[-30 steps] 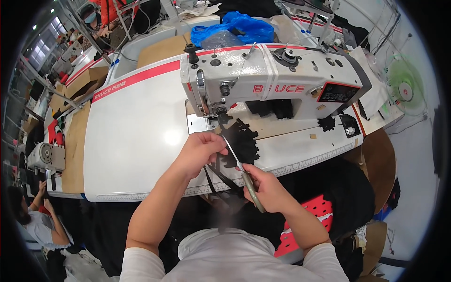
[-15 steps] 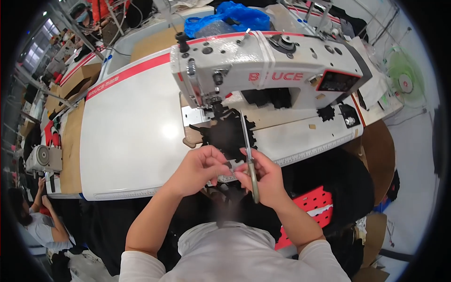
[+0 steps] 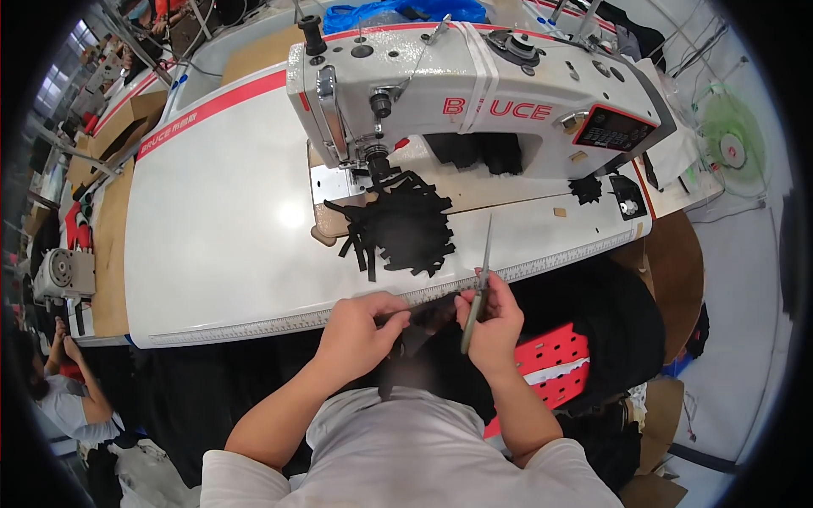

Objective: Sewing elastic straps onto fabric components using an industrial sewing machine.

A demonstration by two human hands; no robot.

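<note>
My right hand (image 3: pixel 494 332) is closed around a pair of scissors (image 3: pixel 478 306) with an olive handle, their pointed blades aimed away from me. My left hand (image 3: pixel 359 336) pinches a dark piece of fabric (image 3: pixel 434 306) at the table's near edge; it stretches toward my right fingertips, and much of it is lost against the dark background. Beyond my hands lies a pile of short black fabric strips (image 3: pixel 405 227), fanned out near the needle area of a white sewing machine (image 3: pixel 389 68).
The white sewing table (image 3: pixel 212 254) has a ruler strip (image 3: pixel 279 324) along its near edge. A small black scrap (image 3: pixel 585 189) lies to the right. A red perforated bin (image 3: pixel 555 364) sits below the table, and a green fan (image 3: pixel 731 151) stands far right. Another person (image 3: pixel 72 398) works at far left.
Both hands have drawn back toward me, off the black strips. The scissors have moved right, away from the pile. My view has shifted slightly.
</note>
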